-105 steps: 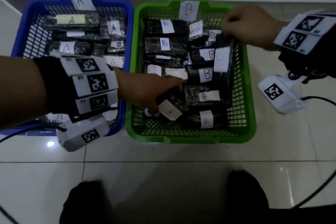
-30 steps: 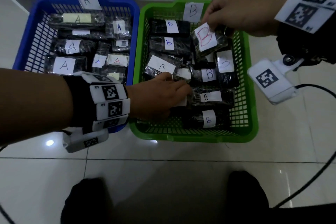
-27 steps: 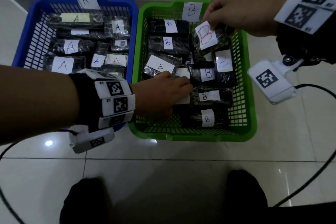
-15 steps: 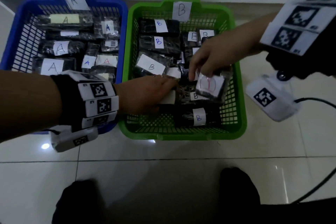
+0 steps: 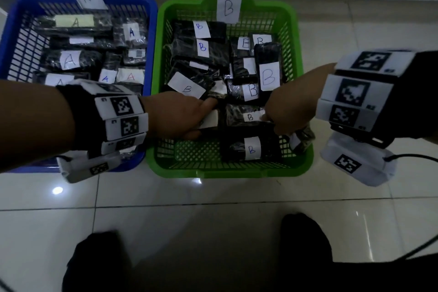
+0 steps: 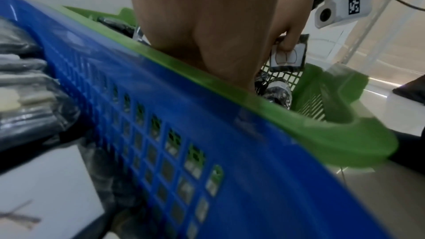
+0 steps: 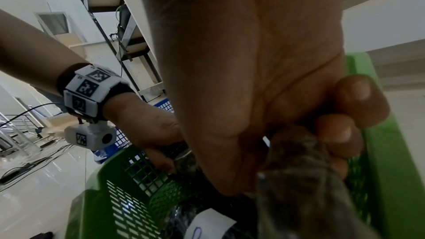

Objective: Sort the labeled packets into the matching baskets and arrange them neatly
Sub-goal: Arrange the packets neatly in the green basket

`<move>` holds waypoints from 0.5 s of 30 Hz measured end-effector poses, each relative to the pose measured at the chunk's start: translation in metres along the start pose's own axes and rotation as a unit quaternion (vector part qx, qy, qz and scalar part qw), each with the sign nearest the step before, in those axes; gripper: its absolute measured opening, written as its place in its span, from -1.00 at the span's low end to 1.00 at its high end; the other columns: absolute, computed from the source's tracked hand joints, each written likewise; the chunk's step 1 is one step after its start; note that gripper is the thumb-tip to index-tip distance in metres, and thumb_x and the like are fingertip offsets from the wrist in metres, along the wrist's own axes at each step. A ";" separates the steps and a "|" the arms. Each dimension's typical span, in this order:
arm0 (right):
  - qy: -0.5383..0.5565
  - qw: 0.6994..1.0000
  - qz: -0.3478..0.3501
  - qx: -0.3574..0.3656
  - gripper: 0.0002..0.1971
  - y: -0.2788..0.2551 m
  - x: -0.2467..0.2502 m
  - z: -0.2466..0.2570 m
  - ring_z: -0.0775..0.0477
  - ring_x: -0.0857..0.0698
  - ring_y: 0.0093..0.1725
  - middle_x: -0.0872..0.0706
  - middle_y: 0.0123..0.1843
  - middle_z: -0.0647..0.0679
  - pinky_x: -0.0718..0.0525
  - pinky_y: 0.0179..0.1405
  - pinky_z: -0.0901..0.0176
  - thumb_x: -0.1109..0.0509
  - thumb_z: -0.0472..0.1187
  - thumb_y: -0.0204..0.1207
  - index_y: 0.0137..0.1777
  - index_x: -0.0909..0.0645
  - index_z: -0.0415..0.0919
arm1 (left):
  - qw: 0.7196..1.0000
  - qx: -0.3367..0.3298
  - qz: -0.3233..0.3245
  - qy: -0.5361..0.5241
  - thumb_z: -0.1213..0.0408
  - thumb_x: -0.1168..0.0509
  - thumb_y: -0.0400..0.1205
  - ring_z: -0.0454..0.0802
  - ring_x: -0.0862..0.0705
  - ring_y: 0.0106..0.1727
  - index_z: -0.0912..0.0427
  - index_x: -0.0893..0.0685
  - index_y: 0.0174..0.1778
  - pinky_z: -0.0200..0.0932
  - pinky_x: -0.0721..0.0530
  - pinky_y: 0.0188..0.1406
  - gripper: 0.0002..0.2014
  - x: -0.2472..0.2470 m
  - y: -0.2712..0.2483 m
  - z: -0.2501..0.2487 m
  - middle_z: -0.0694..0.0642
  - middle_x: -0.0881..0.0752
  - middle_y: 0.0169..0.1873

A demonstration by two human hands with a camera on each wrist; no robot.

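A green basket (image 5: 237,173) tagged B holds several dark packets with white B labels. Beside it on the left, the blue basket (image 5: 152,54) tagged A holds several A packets. My left hand (image 5: 203,121) reaches into the green basket's front left part, with its fingers and thumb around a packet with a white label (image 5: 210,119). My right hand (image 5: 284,130) grips a dark packet (image 5: 302,136) and holds it low against the basket's right wall. In the right wrist view curled fingers (image 7: 358,101) clamp that packet (image 7: 299,179). The left wrist view shows its label (image 6: 286,57).
Both baskets stand on glossy white floor tiles (image 5: 213,220) against a white wall. My dark feet (image 5: 305,244) are at the bottom. A cable (image 5: 412,156) trails from the right wrist camera. The front left of the green basket (image 5: 189,154) shows bare mesh.
My right hand carried the red-B packet from the back of the green basket down to its front right wall. My left hand stayed on its packet.
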State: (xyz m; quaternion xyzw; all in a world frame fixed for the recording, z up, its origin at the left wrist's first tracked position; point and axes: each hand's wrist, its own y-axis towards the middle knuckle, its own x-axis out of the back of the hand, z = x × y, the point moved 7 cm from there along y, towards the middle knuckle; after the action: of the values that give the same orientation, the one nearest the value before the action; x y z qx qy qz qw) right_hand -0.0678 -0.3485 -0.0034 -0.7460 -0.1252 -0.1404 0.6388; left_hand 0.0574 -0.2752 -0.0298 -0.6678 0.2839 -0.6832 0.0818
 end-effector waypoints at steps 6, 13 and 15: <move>0.008 1.000 0.017 -0.009 -0.55 0.003 0.000 -0.004 0.01 -0.43 -0.24 -0.65 0.05 -0.17 -0.45 -0.09 0.18 -0.01 -0.03 0.71 0.39 -0.53 -0.26 | 0.998 0.004 0.002 -0.063 -0.02 -0.21 0.65 -0.02 -0.52 -0.10 0.14 -0.14 0.52 -0.14 -0.56 -0.11 -0.39 0.003 -0.003 -0.001 0.13 -0.59 0.15; 0.012 1.000 0.010 0.000 -0.63 0.010 0.000 0.000 -0.01 -0.49 -0.20 -0.53 -0.23 -0.03 -0.48 -0.09 0.18 -0.06 -0.04 0.68 0.11 -0.63 -0.26 | 0.992 0.043 -0.021 -0.113 -0.13 -0.36 0.51 0.07 -0.57 0.32 -0.07 -0.33 0.53 -0.03 -0.61 0.16 -0.32 0.003 0.003 0.003 0.07 -0.57 0.35; 0.024 1.000 0.020 0.001 -0.67 0.011 0.003 -0.004 0.01 -0.52 -0.24 -0.56 -0.25 -0.02 -0.50 -0.15 0.17 -0.11 -0.03 0.66 -0.09 -0.62 -0.21 | 0.993 0.036 -0.034 -0.105 -0.13 -0.36 0.51 0.06 -0.57 0.32 -0.05 -0.29 0.56 -0.04 -0.61 0.14 -0.29 0.002 0.003 0.001 0.05 -0.53 0.38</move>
State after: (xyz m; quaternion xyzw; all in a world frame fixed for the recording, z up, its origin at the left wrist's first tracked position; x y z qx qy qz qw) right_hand -0.0609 -0.3542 -0.0112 -0.7440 -0.0950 -0.1448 0.6454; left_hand 0.0577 -0.2789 -0.0293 -0.7418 0.2255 -0.6216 0.1118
